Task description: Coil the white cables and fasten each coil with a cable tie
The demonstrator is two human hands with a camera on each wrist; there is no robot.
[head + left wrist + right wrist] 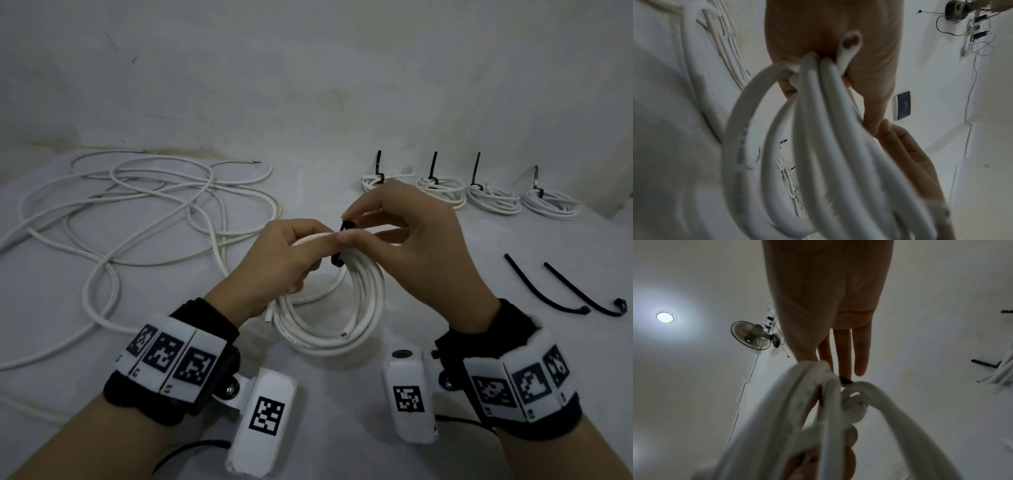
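Nearest the head camera sit the two wrist rigs (409, 390), white blocks printed with black square markers on black fabric bands. Just beyond them hangs the coil (329, 301), a round hoop of smooth, stiff white cable in several turns, held up above the pale desk (445, 342) with its ring tilted toward the viewer; two cut ends poke out at its lower edge. The left hand (291, 260) curls round the coil's top left, forefinger stretched along the strands. The right hand (404, 236) pinches a black cable tie (342, 243), a thin flat plastic strip looped round the coil's top, its long axis running roughly up and down; the other fingers (860, 352) stay straight. Left of the coil lies a loose sprawl of white cable (137, 219) in wide tangled loops. Beyond the coil and to its right, four tied coils (493, 198) lie in a row, each tie tail standing upright. Right of the coil, two curved spare ties (561, 291) lie side by side.
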